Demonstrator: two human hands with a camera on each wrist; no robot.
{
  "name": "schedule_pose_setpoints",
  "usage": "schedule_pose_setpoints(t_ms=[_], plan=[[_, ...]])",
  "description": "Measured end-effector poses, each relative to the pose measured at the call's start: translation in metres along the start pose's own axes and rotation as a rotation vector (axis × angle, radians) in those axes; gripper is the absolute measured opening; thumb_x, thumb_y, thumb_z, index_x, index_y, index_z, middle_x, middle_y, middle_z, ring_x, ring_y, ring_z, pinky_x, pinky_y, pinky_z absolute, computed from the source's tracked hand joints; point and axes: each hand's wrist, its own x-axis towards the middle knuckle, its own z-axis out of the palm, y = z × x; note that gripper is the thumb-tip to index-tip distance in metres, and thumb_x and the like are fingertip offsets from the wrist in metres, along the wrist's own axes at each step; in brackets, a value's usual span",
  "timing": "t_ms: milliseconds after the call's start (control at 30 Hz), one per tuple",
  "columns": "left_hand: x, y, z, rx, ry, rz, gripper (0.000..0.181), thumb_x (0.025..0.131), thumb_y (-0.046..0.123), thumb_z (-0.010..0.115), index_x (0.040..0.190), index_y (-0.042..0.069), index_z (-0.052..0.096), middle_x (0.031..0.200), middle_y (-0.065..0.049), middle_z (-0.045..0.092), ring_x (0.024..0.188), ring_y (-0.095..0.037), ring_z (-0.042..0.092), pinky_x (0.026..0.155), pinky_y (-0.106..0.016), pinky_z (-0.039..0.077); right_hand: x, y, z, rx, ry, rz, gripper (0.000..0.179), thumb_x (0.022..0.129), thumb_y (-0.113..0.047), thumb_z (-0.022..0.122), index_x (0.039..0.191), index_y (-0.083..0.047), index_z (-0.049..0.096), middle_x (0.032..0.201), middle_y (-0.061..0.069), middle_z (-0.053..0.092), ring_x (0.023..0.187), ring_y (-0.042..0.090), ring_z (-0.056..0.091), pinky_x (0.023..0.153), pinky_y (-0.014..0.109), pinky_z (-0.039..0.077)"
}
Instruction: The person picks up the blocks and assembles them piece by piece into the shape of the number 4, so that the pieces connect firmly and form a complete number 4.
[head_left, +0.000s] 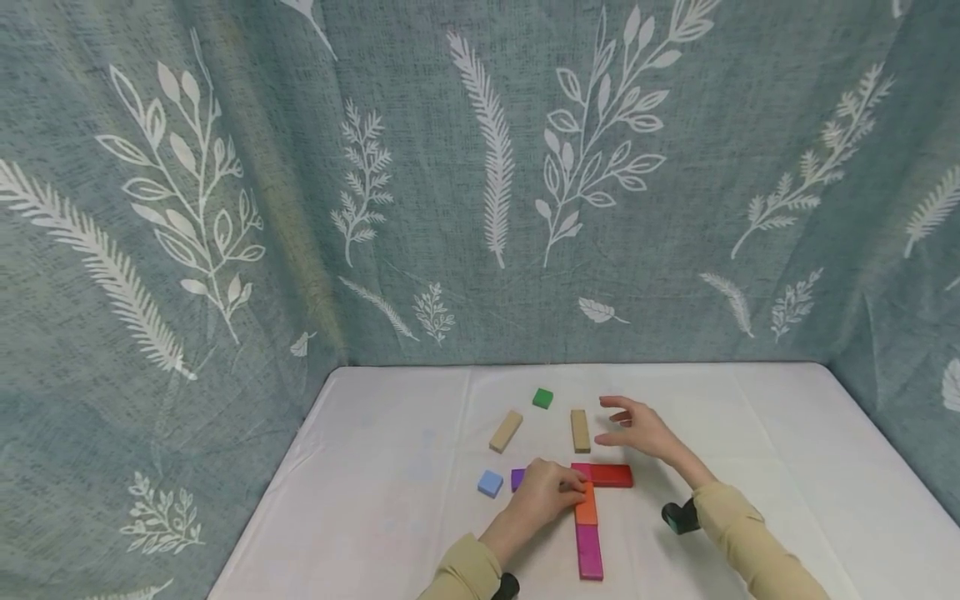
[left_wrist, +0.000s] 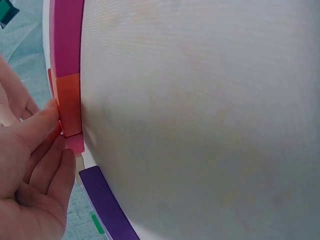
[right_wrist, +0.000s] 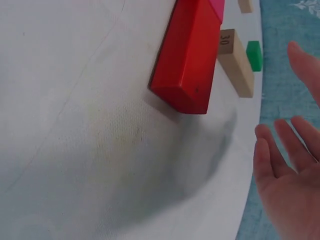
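My left hand (head_left: 542, 493) bends over an orange block (head_left: 586, 505), its thumb and fingertips pinching the block's far end. In the left wrist view the orange block lies in line with a magenta block (left_wrist: 67, 37), end to end. A pink block (head_left: 581, 472) shows beyond the orange one, partly covered by the fingertips. To its right lies a red block (head_left: 612, 476); a purple block (head_left: 517, 478) is mostly hidden behind the left hand. My right hand (head_left: 637, 428) hovers with nothing in it, fingers spread apart, beside an upright-pointing wooden block (head_left: 581, 431).
Farther back and left lie a second wooden block (head_left: 506, 432) and a small green block (head_left: 543, 398). A light blue cube (head_left: 491, 483) sits left of the purple block. White cloth covers the table (head_left: 375, 467); a leaf-patterned curtain (head_left: 435, 183) hangs behind and at both sides.
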Motion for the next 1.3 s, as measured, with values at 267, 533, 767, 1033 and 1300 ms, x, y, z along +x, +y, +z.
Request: schedule_pose_setpoints(t_ms=[267,533,767,1033,1300], plan=[[-0.001,-0.001,0.002,0.018,0.022,0.031,0.007,0.078,0.015,0.077,0.084,0.011,0.078,0.092,0.004,0.075,0.088,-0.004,0.069,0.080,-0.015,0.052,0.005,0.008,0.006,-0.005,-0.083,0.021,0.079,0.074,-0.024,0.081,0.138,0.002,0.043,0.141,0.025,0.045,0.118,0.042,0.052,0.094,0.051,0.050],[-0.001,0.000,0.001,0.017,0.027,0.036,0.006,0.078,0.015,0.076,0.083,0.011,0.078,0.092,0.004,0.075,0.088,-0.004,0.069,0.080,-0.014,0.052,0.007,0.011,0.015,-0.033,-0.074,0.007,0.078,0.073,-0.022,0.082,0.137,0.002,0.044,0.137,0.025,0.047,0.113,0.038,0.055,0.091,0.049,0.051],[-0.002,0.002,0.000,0.011,0.021,0.030,0.007,0.078,0.015,0.076,0.085,0.012,0.078,0.093,0.004,0.075,0.089,-0.004,0.069,0.080,-0.014,0.052,0.008,0.006,0.020,-0.034,-0.083,-0.007,0.076,0.074,-0.019,0.081,0.136,0.003,0.044,0.137,0.025,0.049,0.113,0.038,0.055,0.093,0.048,0.051],[-0.002,0.002,0.000,0.010,0.023,0.035,0.007,0.078,0.014,0.076,0.084,0.012,0.078,0.092,0.004,0.075,0.088,-0.003,0.069,0.080,-0.013,0.052,0.013,0.011,0.025,-0.050,-0.079,0.022,0.078,0.072,-0.017,0.082,0.138,-0.002,0.044,0.132,0.023,0.052,0.112,0.035,0.055,0.093,0.049,0.051],[0.000,0.000,0.000,0.003,0.029,0.020,0.006,0.078,0.015,0.076,0.083,0.012,0.078,0.092,0.003,0.075,0.088,-0.004,0.069,0.079,-0.014,0.052,0.014,0.008,0.026,-0.071,-0.088,0.022,0.077,0.073,-0.016,0.081,0.139,-0.003,0.044,0.132,0.023,0.052,0.112,0.035,0.054,0.094,0.049,0.050]])
